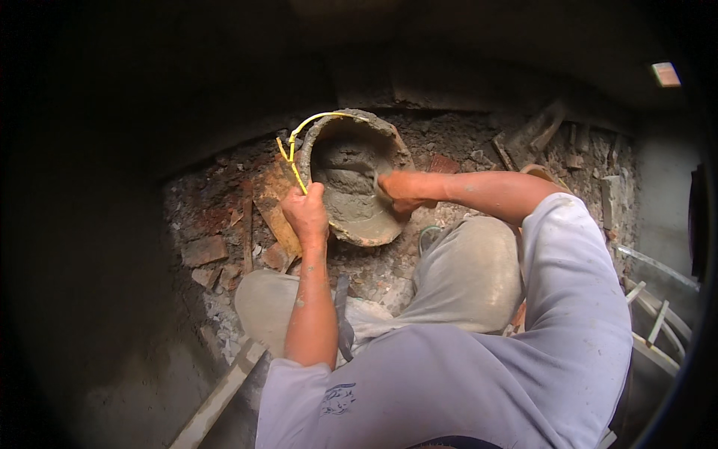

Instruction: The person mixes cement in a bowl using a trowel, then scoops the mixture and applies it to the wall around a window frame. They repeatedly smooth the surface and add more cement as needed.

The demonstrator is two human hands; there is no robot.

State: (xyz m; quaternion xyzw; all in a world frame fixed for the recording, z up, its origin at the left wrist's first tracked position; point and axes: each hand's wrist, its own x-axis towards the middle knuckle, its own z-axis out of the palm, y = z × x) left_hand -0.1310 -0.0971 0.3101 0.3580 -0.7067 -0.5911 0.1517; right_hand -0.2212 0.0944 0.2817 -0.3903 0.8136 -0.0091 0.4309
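Note:
A mortar-caked bucket is tilted toward me, with wet grey mortar inside. Its yellow handle arches over the left side of the rim. My left hand is closed round the lower end of this handle, right at the rim. Over the bucket's right side, my right hand reaches into the mouth, fingers curled beside the mortar. Whatever those fingers hold is hidden from view.
Rubble and broken bricks cover the ground around the bucket. Boards lie at the far right, and a wooden strip at the near left. Pale frame pieces are at the right. A dark wall rises behind.

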